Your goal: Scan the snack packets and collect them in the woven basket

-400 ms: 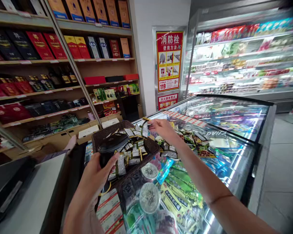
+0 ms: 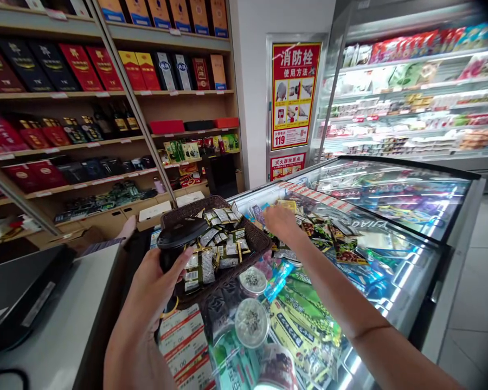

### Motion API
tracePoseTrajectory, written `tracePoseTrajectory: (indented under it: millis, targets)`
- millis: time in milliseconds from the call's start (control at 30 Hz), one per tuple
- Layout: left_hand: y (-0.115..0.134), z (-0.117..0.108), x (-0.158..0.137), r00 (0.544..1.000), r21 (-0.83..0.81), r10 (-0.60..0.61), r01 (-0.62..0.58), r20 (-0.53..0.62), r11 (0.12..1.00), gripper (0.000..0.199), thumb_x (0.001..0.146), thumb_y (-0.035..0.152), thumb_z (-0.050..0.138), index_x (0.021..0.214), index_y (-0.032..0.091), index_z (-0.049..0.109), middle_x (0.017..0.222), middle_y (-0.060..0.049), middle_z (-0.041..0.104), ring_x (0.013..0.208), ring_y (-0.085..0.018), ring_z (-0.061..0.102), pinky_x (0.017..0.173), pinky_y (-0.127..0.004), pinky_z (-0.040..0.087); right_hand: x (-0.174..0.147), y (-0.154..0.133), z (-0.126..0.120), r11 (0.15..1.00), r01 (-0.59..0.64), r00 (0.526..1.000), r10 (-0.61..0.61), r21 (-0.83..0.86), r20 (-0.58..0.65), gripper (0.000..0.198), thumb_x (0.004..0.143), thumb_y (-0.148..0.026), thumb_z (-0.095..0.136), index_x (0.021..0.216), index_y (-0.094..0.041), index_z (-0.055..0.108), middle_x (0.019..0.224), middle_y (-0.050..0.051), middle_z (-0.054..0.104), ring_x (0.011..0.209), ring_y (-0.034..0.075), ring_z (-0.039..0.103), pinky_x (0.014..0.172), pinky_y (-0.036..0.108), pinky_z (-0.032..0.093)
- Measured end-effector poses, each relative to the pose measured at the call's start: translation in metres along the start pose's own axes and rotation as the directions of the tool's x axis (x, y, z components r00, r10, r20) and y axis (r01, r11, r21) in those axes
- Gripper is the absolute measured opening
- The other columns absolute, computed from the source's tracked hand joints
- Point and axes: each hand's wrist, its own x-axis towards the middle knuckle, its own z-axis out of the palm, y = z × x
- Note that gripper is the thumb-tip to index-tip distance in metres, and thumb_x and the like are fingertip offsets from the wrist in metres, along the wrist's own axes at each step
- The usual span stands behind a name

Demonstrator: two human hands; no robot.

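A dark wicker basket point(image 2: 256, 245) heaped with small snack sachets point(image 2: 217, 252) sits on the glass-topped freezer point(image 2: 410, 227). The left hand point(image 2: 156, 287) grips a black handheld scanner point(image 2: 179, 241) at its near rim; the right hand point(image 2: 280, 221) closes around packets point(image 2: 287, 206) just beyond it, near the liquor shelves point(image 2: 106, 141).

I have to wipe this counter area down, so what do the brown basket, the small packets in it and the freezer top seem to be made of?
The basket looks like dark brown woven wicker or a plastic imitation: its rim shows a plaited weave. The packets look like glossy foil or plastic film, with shiny crinkled faces. The freezer top looks like clear glass in a grey metal-looking frame: it reflects the lights, and goods show through.
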Motion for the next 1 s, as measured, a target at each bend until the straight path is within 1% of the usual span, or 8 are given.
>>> tracePoseTrajectory:
  millis: [167,267,367,467,600,700,833,1000]
  targets:
    - [0.003,0.002,-0.001,1.0,0.022,0.0,0.0,0.02,1.0,0.063,0.057,0.072,0.074,0.087,0.018,0.064,0.077,-0.002,0.064,0.065,-0.019,0.061,0.059,-0.031,0.05,-0.012,-0.049,0.049,0.979,0.2,0.969,-0.194,-0.027,0.156,0.037,0.096,-0.042,0.052,0.112,-0.012,0.067,0.116,0.018,0.068,0.112,0.028,0.063,0.091,0.032,0.047]
    - [0.006,0.004,-0.002,0.998,0.002,0.012,-0.012,0.06,1.0,0.062,0.056,0.072,0.075,0.084,0.018,0.065,0.074,-0.001,0.063,0.065,-0.019,0.06,0.06,-0.03,0.051,-0.015,-0.054,0.066,0.981,0.184,0.96,-0.166,-0.061,0.224,0.04,0.085,-0.045,0.069,0.108,-0.012,0.067,0.124,0.018,0.063,0.117,0.029,0.059,0.092,0.03,0.045]
    - [0.007,0.005,-0.002,0.998,0.025,0.021,-0.022,0.053,0.999,0.06,0.058,0.073,0.073,0.08,0.018,0.063,0.07,-0.001,0.061,0.065,-0.019,0.059,0.059,-0.03,0.05,-0.013,-0.049,0.068,0.987,0.158,0.952,-0.155,0.011,0.262,0.041,0.08,-0.041,0.075,0.109,-0.014,0.064,0.115,0.014,0.067,0.106,0.026,0.063,0.08,0.028,0.045]
    - [0.007,0.006,-0.003,0.997,0.054,0.04,-0.044,0.063,0.998,0.06,0.059,0.074,0.072,0.08,0.018,0.064,0.07,-0.002,0.062,0.065,-0.02,0.06,0.057,-0.029,0.047,-0.005,-0.043,0.062,0.975,0.156,0.955,-0.19,0.16,0.229,0.034,0.081,-0.034,0.075,0.109,-0.018,0.062,0.1,0.006,0.07,0.09,0.02,0.065,0.07,0.025,0.041]
    - [0.008,0.005,-0.004,0.995,0.066,0.029,-0.036,0.095,0.997,0.058,0.06,0.074,0.071,0.078,0.019,0.064,0.067,-0.002,0.061,0.062,-0.02,0.059,0.054,-0.028,0.044,0.006,-0.031,0.038,0.959,0.099,0.994,-0.106,0.267,0.013,0.025,0.087,-0.03,0.068,0.109,-0.019,0.062,0.086,0.002,0.069,0.081,0.017,0.063,0.07,0.024,0.039]
    - [0.006,0.005,-0.002,0.991,0.118,0.01,-0.026,0.134,0.993,0.057,0.06,0.074,0.07,0.073,0.019,0.062,0.064,-0.001,0.058,0.06,-0.019,0.058,0.053,-0.028,0.042,0.011,-0.017,0.013,0.957,0.068,0.991,-0.033,0.282,-0.127,0.018,0.09,-0.027,0.061,0.106,-0.02,0.065,0.088,0.004,0.071,0.084,0.018,0.063,0.074,0.025,0.039]
    - [0.004,0.006,-0.002,0.982,0.183,0.033,-0.068,0.187,0.981,0.056,0.059,0.073,0.072,0.07,0.019,0.062,0.059,0.001,0.055,0.058,-0.018,0.054,0.052,-0.026,0.039,0.012,-0.001,-0.011,0.947,0.042,0.988,0.008,0.318,-0.153,0.014,0.091,-0.023,0.056,0.098,-0.018,0.067,0.086,0.004,0.07,0.075,0.016,0.059,0.068,0.024,0.038]
    - [0.005,0.008,-0.003,0.971,0.139,0.09,-0.123,0.219,0.983,0.053,0.065,0.071,0.069,0.075,0.019,0.062,0.065,0.001,0.056,0.06,-0.016,0.052,0.055,-0.026,0.041,0.009,-0.001,-0.017,0.93,0.065,0.989,-0.012,0.363,-0.146,0.013,0.09,-0.022,0.055,0.096,-0.018,0.066,0.078,0.001,0.067,0.068,0.013,0.054,0.061,0.022,0.034]
